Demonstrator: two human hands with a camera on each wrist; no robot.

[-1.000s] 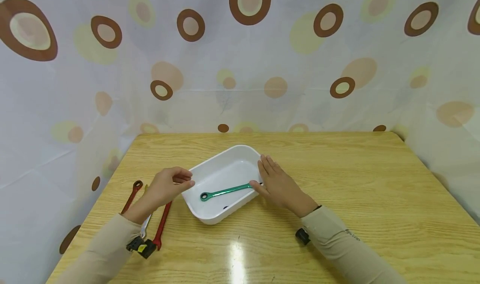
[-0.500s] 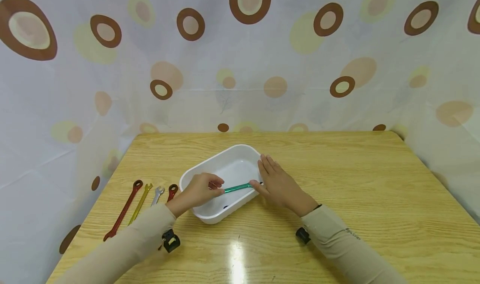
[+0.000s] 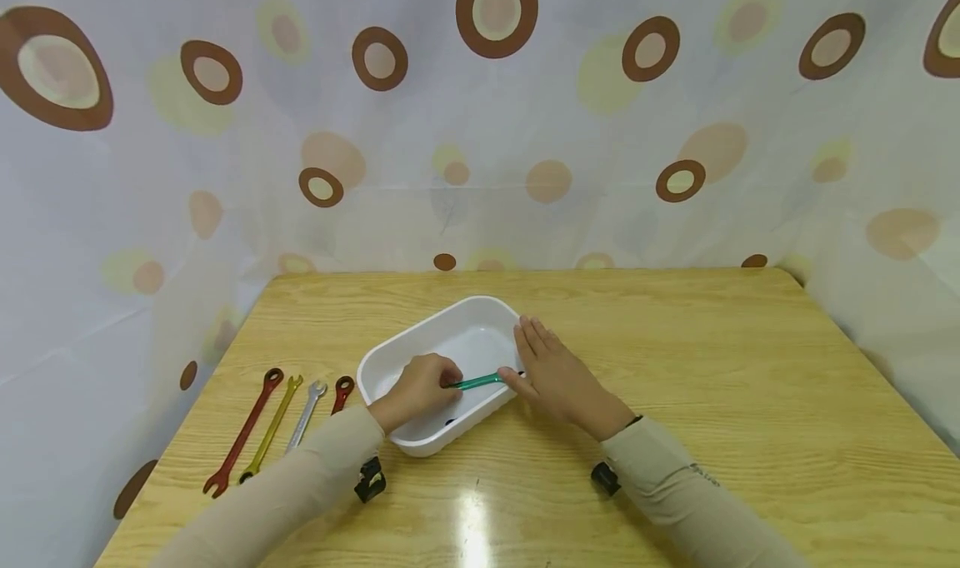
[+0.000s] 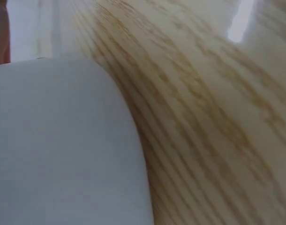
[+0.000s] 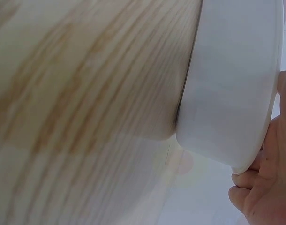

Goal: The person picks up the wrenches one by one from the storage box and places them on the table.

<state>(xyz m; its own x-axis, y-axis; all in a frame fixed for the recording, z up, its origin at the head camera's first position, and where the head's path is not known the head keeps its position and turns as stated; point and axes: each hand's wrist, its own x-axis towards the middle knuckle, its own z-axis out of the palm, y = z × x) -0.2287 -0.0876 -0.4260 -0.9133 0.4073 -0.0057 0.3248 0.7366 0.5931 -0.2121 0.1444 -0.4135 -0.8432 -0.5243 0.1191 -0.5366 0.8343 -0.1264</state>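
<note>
A white rectangular tray (image 3: 414,449) sits at an angle on the wooden table. Inside it lies a green wrench (image 3: 480,381), its ring end hidden under my left hand (image 3: 422,387). The left fingers and thumb curl about that end and pinch it, the wrist crossing the tray's near-left rim. My right hand (image 3: 558,379) rests against the tray's right end, fingers straight along the rim and thumb over the near side by the wrench's other end. In the right wrist view, the right fingers (image 5: 246,187) touch the tray's rim. The left wrist view shows mostly the tray's outer wall (image 4: 63,140).
Left of the tray lie a red wrench (image 3: 244,435), a yellow wrench (image 3: 275,426), a silver wrench (image 3: 306,416) and another red wrench (image 3: 342,391), partly covered by the left sleeve (image 3: 300,476). A patterned curtain (image 3: 480,135) hangs behind the wooden table (image 3: 675,343).
My left hand has moved right from the tray's left rim into the tray and taken hold of the green wrench's ring end. The right hand stays at the tray's right end.
</note>
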